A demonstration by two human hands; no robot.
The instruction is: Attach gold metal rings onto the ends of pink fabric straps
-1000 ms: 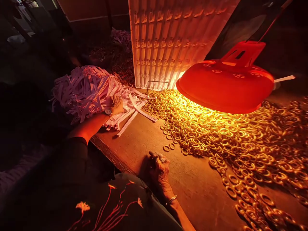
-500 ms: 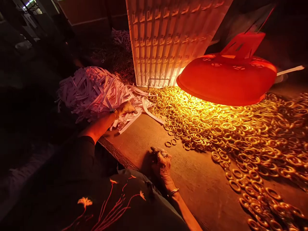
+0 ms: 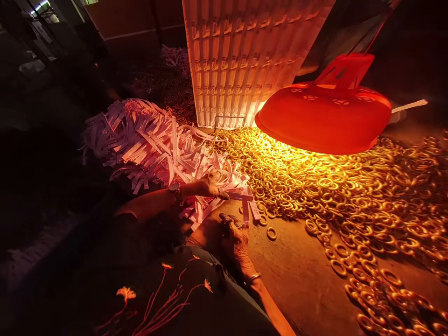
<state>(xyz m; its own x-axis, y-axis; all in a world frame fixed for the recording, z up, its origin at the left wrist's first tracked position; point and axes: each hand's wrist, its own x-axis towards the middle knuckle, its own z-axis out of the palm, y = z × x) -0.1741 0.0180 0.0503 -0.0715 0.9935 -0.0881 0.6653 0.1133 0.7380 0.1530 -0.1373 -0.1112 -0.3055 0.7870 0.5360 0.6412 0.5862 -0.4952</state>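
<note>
- Mainly heaped loose, from left of centre to the middle of the frame: pale strips (image 3: pixel 140 135), lying at all angles, with line markings along some.
- At the near edge of that heap, around the centre of the frame: strips fanned more thinly over the desk (image 3: pixel 301 270), with some ends close to the nearest rings.
- On the strips at the centre: left hand (image 3: pixel 209 184), with fingers partly bent; cannot tell whether gripping a strip or merely resting there.
- Just below, against the bare desk: right hand (image 3: pixel 238 240), narrow and half curled, with dark wraps (image 3: pixel 231 219) on the fingers and strip ends just beyond; cannot tell whether holding anything.
- Done, to judge from the lie of things: a portion of the strips spread out between heap and rings, within reach of both hands.
- Left, by the same judgement: most of the heap, in a tangle; not a single neat stack or bundle to be seen, nor any strip clearly joined to a ring. Probably early on, though hard to place exactly.
- From the centre to the right edge and lower right: gold-coloured rings (image 3: pixel 297 201), all loose.
- Above these, at right: red lamp shade (image 3: pixel 325 119), with a bright glow beneath.
- At upper centre: ribbed panel (image 3: pixel 238 60), standing behind the rings.
</note>
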